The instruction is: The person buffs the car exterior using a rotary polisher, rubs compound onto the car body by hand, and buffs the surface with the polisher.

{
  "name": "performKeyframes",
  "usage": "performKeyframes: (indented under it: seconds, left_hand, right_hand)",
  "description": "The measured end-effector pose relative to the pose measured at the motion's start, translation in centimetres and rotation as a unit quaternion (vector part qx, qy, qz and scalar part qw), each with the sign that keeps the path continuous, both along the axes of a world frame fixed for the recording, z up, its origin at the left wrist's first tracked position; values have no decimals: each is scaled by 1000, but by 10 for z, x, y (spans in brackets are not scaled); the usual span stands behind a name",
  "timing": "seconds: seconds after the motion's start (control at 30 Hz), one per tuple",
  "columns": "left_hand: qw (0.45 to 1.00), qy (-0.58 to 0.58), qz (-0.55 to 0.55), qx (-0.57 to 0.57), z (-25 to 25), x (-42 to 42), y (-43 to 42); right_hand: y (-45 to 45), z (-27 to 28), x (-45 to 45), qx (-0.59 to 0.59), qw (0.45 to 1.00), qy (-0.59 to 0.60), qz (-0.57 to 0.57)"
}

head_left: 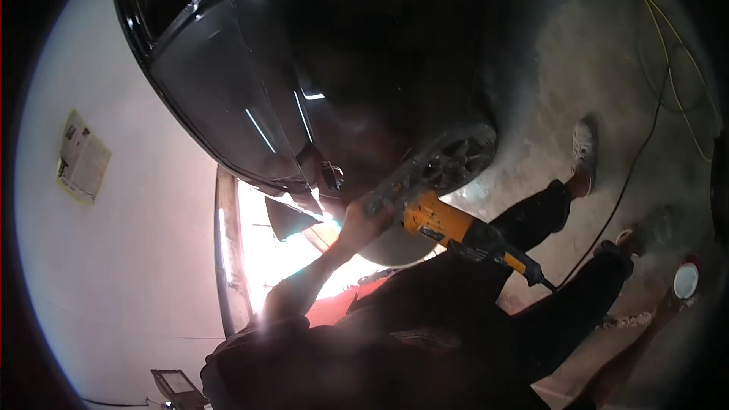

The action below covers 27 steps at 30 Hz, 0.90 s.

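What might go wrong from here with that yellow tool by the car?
The cord trails across the floor near a shoe, so it might snag a foot. The left hand is by the front of the tool; a slip could hurt it. The tool also appears close to the glossy car, so a knock may scratch it.

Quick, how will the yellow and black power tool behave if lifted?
The power tool is probably heavy for its size, given its bulky housing. Its thin black cable looks flexible, curving across the grey floor, so it may drag.
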<state>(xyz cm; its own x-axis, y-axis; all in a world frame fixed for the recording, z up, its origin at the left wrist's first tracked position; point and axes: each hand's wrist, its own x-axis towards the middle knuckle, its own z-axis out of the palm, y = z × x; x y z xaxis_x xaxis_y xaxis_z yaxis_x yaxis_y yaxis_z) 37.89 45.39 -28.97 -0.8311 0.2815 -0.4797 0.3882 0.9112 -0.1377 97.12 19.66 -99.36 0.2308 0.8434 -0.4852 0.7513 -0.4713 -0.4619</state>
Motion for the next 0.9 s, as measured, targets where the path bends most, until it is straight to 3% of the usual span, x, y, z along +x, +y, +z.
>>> performKeyframes:
  seconds: [0.13,0.23,0.53,0.7,0.83,0.9]
  left_hand:
    - [999,-16,-29,2,-2,-9,-15]
    - [997,5,-45,-67,-3,-15,-14]
    - [987,19,-73,-139,-14,0,13]
    - [964,62,-171,-195,-25,-1,9]
    - [991,26,-103,-82,-22,-4,1]
    - [985,36,-119,-119,-22,-4,0]
  right_hand:
    - [0,-6,14,15,1000,-24,10]
    - [0,-9,24,23,999,-39,19]
    - [-12,2,42,37,997,-65,36]
    - [-27,12,52,49,994,-73,62]
    - [-16,16,56,60,992,-84,79]
    - [-7,21,55,69,991,-86,80]
